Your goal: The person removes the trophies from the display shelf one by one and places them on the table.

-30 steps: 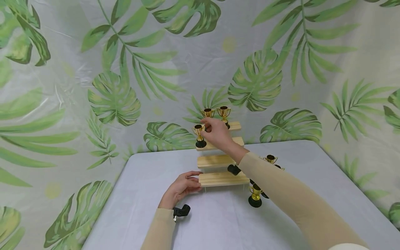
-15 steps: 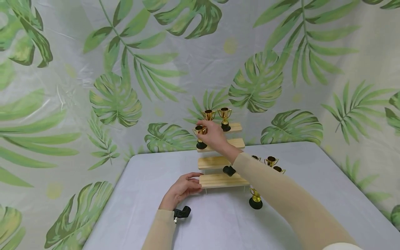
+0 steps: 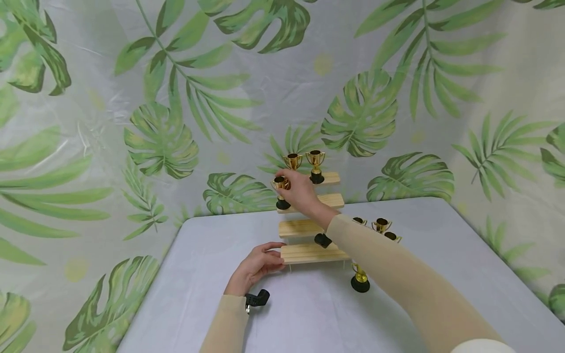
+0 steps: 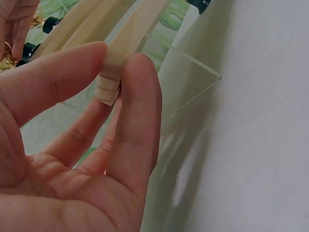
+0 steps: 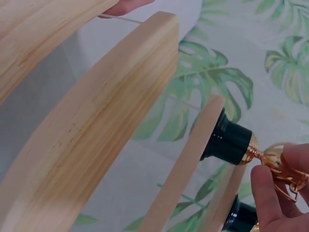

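A stepped wooden display stand point(image 3: 315, 252) with clear supports stands mid-table. My left hand point(image 3: 258, 264) pinches the left end of its lowest shelf; the left wrist view shows thumb and fingertip on either face of the wooden board point(image 4: 128, 41). Up at the second shelf from the top, my right hand point(image 3: 300, 191) grips a small gold trophy cup point(image 3: 280, 183) by its cup. This trophy's dark base point(image 5: 229, 140) sits against the shelf's left end in the right wrist view. On the top shelf are two more trophies, one at left point(image 3: 293, 161) and one beside it point(image 3: 315, 166).
Right of the stand, several gold trophies point(image 3: 381, 225) stand on the white-covered table point(image 3: 212, 245), partly hidden behind my right forearm. One trophy point(image 3: 360, 278) is nearer the front. A leaf-patterned curtain point(image 3: 238, 191) hangs close behind the table.
My right hand has shifted slightly left and closed its fingers more around the trophy on the second shelf. The left hand keeps its hold on the lowest shelf.
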The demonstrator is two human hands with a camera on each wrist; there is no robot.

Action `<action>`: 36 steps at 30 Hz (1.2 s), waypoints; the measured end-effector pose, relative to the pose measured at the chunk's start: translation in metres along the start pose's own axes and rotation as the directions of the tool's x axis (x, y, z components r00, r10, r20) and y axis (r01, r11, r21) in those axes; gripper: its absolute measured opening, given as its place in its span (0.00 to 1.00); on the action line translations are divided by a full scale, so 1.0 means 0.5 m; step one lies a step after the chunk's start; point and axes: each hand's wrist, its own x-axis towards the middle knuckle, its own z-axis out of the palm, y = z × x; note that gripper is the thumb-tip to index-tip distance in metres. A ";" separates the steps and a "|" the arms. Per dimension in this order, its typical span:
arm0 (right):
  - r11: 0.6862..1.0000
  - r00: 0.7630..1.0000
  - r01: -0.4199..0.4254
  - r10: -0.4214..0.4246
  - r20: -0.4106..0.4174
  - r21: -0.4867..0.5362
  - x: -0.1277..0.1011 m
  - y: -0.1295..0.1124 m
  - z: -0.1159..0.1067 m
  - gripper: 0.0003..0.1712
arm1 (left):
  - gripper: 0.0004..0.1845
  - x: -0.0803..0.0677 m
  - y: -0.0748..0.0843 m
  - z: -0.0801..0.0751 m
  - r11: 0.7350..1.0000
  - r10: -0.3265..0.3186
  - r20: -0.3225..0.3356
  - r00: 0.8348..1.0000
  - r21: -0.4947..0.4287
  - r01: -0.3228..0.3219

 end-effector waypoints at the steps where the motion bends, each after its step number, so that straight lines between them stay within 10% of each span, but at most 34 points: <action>1: 1.000 1.000 0.001 -0.001 0.002 -0.003 0.001 0.000 0.000 0.23 | 0.32 0.000 0.000 0.000 1.000 0.001 -0.002 1.000 0.003 -0.001; 36: 0.997 0.998 0.055 -0.054 -0.011 0.047 -0.032 -0.026 -0.070 0.21 | 0.32 -0.002 0.000 0.002 1.000 0.010 -0.001 1.000 0.000 -0.010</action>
